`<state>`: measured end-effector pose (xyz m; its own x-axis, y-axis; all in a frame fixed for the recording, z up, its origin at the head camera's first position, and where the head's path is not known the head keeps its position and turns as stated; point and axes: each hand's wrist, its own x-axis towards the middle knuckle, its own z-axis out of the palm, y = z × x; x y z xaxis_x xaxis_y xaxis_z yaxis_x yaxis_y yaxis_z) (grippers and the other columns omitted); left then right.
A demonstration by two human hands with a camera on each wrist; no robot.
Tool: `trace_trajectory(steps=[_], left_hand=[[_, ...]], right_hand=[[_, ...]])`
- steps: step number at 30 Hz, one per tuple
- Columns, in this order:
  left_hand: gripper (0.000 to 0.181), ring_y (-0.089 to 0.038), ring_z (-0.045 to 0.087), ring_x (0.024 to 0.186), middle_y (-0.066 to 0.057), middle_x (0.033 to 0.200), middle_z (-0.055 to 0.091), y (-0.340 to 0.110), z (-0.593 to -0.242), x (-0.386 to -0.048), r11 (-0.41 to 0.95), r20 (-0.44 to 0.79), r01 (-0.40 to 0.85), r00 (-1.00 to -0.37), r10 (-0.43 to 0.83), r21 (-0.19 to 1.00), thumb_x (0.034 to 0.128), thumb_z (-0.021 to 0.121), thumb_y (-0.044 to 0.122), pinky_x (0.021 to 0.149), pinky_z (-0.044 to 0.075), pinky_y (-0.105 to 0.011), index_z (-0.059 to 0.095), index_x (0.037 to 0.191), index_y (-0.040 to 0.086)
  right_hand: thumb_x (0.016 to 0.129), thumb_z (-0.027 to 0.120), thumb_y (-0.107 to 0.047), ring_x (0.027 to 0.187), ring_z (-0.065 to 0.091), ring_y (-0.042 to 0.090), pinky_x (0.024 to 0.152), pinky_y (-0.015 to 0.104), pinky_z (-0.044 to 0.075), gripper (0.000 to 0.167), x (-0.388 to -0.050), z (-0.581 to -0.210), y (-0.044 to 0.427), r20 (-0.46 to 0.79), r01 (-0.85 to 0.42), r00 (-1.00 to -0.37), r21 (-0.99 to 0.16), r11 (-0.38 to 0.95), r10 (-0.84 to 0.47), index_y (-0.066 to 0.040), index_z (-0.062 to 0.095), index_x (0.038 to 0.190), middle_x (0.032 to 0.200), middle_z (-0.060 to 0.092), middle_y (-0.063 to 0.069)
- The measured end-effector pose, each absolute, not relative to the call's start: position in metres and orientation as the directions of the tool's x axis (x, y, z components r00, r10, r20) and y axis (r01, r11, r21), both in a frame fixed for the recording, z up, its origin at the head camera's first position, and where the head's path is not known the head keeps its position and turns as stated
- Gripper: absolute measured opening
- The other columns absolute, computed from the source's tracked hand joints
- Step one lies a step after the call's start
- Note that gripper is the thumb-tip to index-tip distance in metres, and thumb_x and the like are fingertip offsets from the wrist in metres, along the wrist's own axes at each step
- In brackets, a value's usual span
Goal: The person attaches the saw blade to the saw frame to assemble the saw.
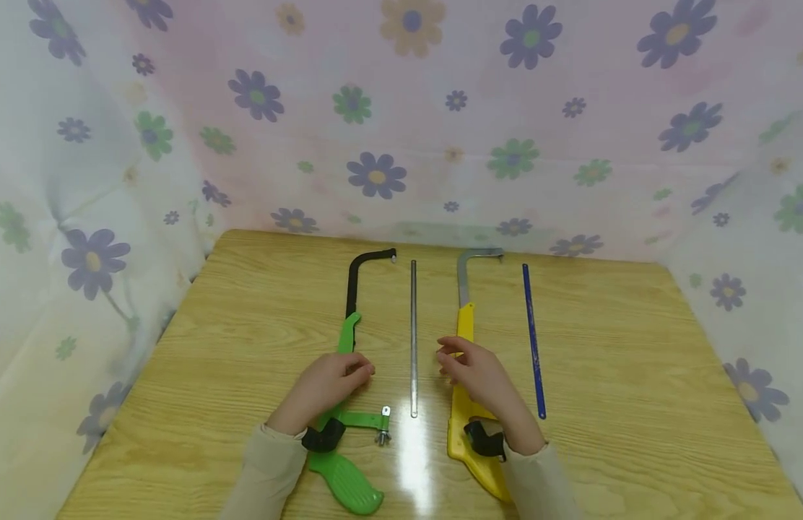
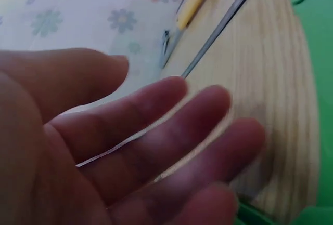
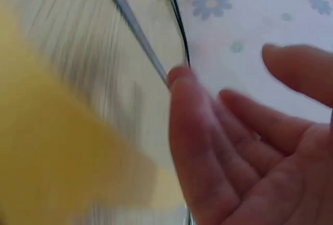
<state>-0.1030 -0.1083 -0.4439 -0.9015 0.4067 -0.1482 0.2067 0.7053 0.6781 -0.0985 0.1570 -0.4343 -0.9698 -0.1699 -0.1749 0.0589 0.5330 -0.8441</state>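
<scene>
Over the middle of a green hacksaw frame (image 1: pixel 349 484) hovers my left hand (image 1: pixel 333 383), its fingers loosely bent and nothing in them. That frame has a black front arm and a wing nut (image 1: pixel 383 436) near the handle. My right hand (image 1: pixel 476 372) is above a yellow hacksaw frame (image 1: pixel 463 412) with a grey front arm, also holding nothing. Between the two frames lies a grey hacksaw blade (image 1: pixel 414 339). A blue hacksaw blade (image 1: pixel 534 339) lies right of the yellow frame. Both wrist views show relaxed, empty fingers (image 2: pixel 203 105) (image 3: pixel 195 131).
Everything lies on a wood-grain table (image 1: pixel 609 347). Flower-patterned cloth (image 1: pixel 427 130) hangs behind it and along both sides. Black wrist straps (image 1: pixel 323 436) sit on both wrists and cover parts of the saw frames in the head view.
</scene>
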Motion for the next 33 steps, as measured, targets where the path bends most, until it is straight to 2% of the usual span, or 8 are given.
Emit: trace_trajectory(steps=[5,8,11,13,15,19,24,33], left_hand=[[0.027,-0.006,0.044,0.052,0.012,0.061,0.053,-0.105,-0.445,-0.099,0.704,-0.143,0.276,-0.869,0.474,0.655,0.0915,0.047,0.038,0.053,0.038,-0.026,0.061,0.074,0.022],[0.031,-0.005,0.044,0.049,0.012,0.059,0.053,-0.103,-0.449,-0.098,0.693,-0.132,0.296,-0.86,0.492,0.657,0.0917,0.046,0.038,0.052,0.037,-0.025,0.06,0.069,0.022],[0.034,-0.004,0.043,0.048,0.013,0.057,0.053,-0.102,-0.453,-0.096,0.695,-0.127,0.299,-0.862,0.49,0.654,0.092,0.045,0.04,0.051,0.037,-0.024,0.059,0.065,0.024],[0.036,-0.004,0.042,0.047,0.013,0.056,0.052,-0.102,-0.455,-0.095,0.696,-0.12,0.307,-0.862,0.492,0.649,0.0919,0.045,0.04,0.051,0.036,-0.024,0.059,0.063,0.024],[0.035,-0.003,0.041,0.046,0.014,0.054,0.05,-0.103,-0.457,-0.093,0.702,-0.115,0.331,-0.855,0.506,0.631,0.0916,0.045,0.04,0.05,0.036,-0.023,0.058,0.062,0.025],[0.036,-0.001,0.038,0.044,0.017,0.05,0.043,-0.105,-0.458,-0.089,0.718,-0.098,0.389,-0.84,0.534,0.576,0.0906,0.047,0.04,0.047,0.033,-0.022,0.055,0.059,0.025],[0.035,-0.001,0.036,0.044,0.018,0.05,0.04,-0.106,-0.457,-0.087,0.714,-0.07,0.427,-0.831,0.551,0.556,0.0903,0.047,0.041,0.046,0.031,-0.022,0.054,0.059,0.027],[0.032,0.001,0.041,0.049,0.022,0.058,0.047,-0.105,-0.459,-0.091,0.697,-0.08,0.466,-0.799,0.596,0.545,0.0872,0.048,0.049,0.046,0.034,-0.021,0.059,0.061,0.034]], right_hand=[[0.089,0.055,-0.026,0.082,0.06,0.017,0.064,0.029,0.049,0.039,-0.104,-0.442,0.133,-0.177,0.065,-0.977,-0.773,0.632,-0.116,-0.004,0.053,0.121,0.105,0.06,0.005],[0.088,0.055,-0.028,0.082,0.058,0.017,0.067,0.032,0.047,0.039,-0.105,-0.447,0.122,-0.17,0.055,-0.981,-0.711,0.701,-0.096,-0.002,0.055,0.117,0.099,0.061,0.005],[0.086,0.057,-0.028,0.067,0.053,0.017,0.058,0.031,0.043,0.027,-0.105,-0.451,0.112,-0.151,0.037,-0.985,-0.671,0.741,-0.088,-0.003,0.062,0.094,0.079,0.059,0.003],[0.083,0.06,-0.026,0.057,0.045,0.016,0.05,0.029,0.037,0.022,-0.103,-0.454,0.106,-0.132,0.012,-0.987,-0.64,0.768,-0.094,-0.005,0.058,0.077,0.067,0.051,0.004],[0.08,0.063,-0.025,0.054,0.041,0.017,0.046,0.028,0.033,0.023,-0.101,-0.455,0.101,-0.119,-0.011,-0.987,-0.599,0.801,-0.103,-0.007,0.052,0.071,0.065,0.045,0.005],[0.076,0.067,-0.021,0.062,0.045,0.019,0.049,0.029,0.039,0.023,-0.096,-0.458,0.093,-0.061,-0.069,-0.992,-0.494,0.867,-0.114,-0.004,0.056,0.087,0.082,0.047,0.009],[0.076,0.064,-0.012,0.059,0.046,0.019,0.048,0.028,0.04,0.034,-0.094,-0.459,0.092,-0.015,-0.047,-0.998,-0.497,0.866,-0.062,-0.001,0.057,0.108,0.098,0.046,0.014],[0.074,0.057,-0.008,0.05,0.041,0.02,0.047,0.029,0.037,0.032,-0.097,-0.458,0.093,-0.039,0.016,-0.999,-0.534,0.845,-0.006,-0.002,0.056,0.105,0.101,0.044,0.015]])
